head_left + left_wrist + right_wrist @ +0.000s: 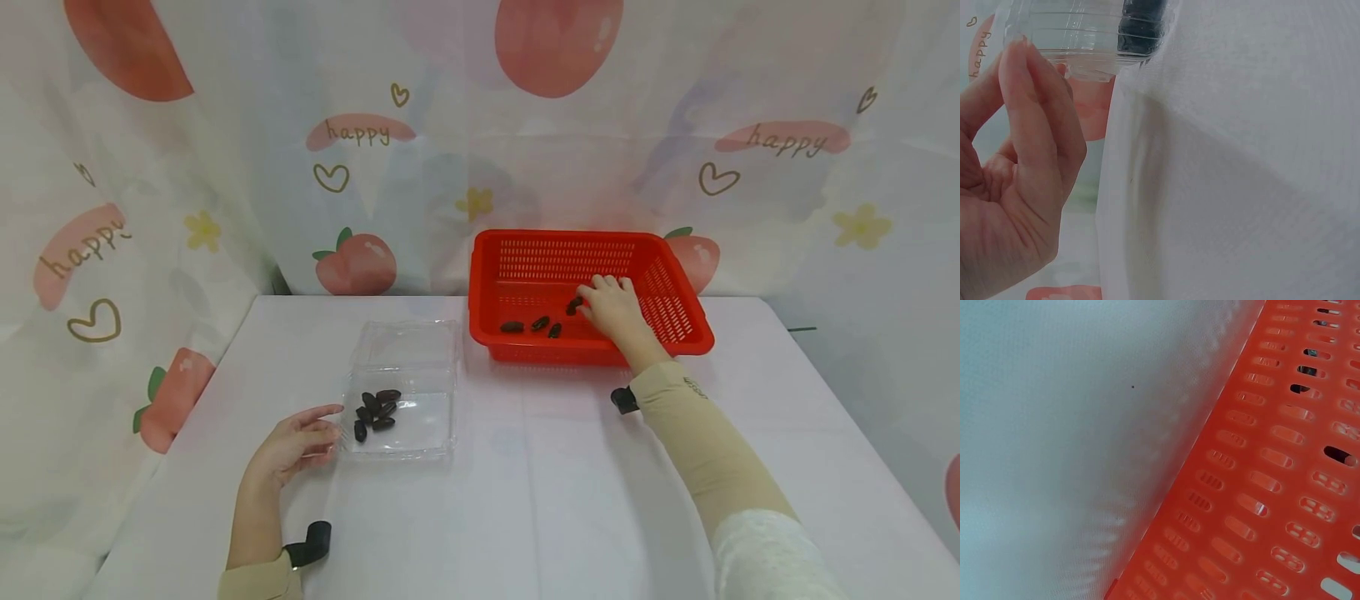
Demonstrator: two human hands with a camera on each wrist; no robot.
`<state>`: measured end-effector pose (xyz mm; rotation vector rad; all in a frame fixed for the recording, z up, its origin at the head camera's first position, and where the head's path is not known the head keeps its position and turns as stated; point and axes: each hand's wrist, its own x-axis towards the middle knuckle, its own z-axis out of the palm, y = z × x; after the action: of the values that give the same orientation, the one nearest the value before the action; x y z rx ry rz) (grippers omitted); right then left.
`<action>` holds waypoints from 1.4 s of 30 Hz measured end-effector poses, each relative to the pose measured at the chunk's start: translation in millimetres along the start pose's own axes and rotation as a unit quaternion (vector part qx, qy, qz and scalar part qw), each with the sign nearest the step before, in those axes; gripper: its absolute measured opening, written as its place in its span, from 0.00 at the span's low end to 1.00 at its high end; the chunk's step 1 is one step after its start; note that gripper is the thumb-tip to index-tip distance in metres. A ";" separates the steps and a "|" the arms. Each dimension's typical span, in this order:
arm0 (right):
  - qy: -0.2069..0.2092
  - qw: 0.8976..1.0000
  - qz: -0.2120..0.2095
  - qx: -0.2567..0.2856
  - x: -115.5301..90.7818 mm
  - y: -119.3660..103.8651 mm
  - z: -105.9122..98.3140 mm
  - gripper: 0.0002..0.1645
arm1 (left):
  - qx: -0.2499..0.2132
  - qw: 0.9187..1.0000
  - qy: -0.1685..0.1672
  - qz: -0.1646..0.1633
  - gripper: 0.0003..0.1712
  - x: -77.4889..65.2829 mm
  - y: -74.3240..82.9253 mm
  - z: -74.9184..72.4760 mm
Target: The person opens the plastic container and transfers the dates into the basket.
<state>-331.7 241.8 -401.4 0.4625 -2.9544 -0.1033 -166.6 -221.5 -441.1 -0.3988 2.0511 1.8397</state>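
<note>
My left hand (303,440) is at the left side of a clear plastic clamshell box (423,421), with its lid folded back. In the left wrist view, fingers and thumb pinch the box's rim (1075,53). Several dark brown, oval, date-like fruits (382,423) lie in the left part of the box. My right hand (617,312) reaches inside a red plastic basket (555,352), its thumb and fingers pinching a dark fruit (574,306). Three more fruits (540,322) rest on the basket floor to the left. The right wrist view shows the slotted basket wall (1235,487), not the hand.
Both containers stand on a table with a white cloth (525,500). Behind the basket hangs a printed curtain (427,183), and another stretch of it runs along the left side. Each wrist carries a small black camera (309,546).
</note>
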 end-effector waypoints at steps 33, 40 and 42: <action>0.184 0.978 -0.096 0.031 -3.8 -69.3 -30.7 0.17 | -0.004 1.000 -0.006 0.005 0.32 0.4 -1.6 -1.1; 0.191 0.970 -0.147 0.037 -11.4 -105.1 -31.1 0.16 | 0.003 1.000 0.000 0.004 0.31 2.5 -2.4 -1.6; 0.190 0.968 -0.162 0.031 -14.2 -116.0 -31.4 0.16 | 0.004 1.000 0.000 0.004 0.31 3.0 -3.1 -2.2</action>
<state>-278.8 134.5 -382.9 0.8663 -2.4915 0.0403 -168.0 -224.0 -445.0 -0.3889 2.0633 1.8351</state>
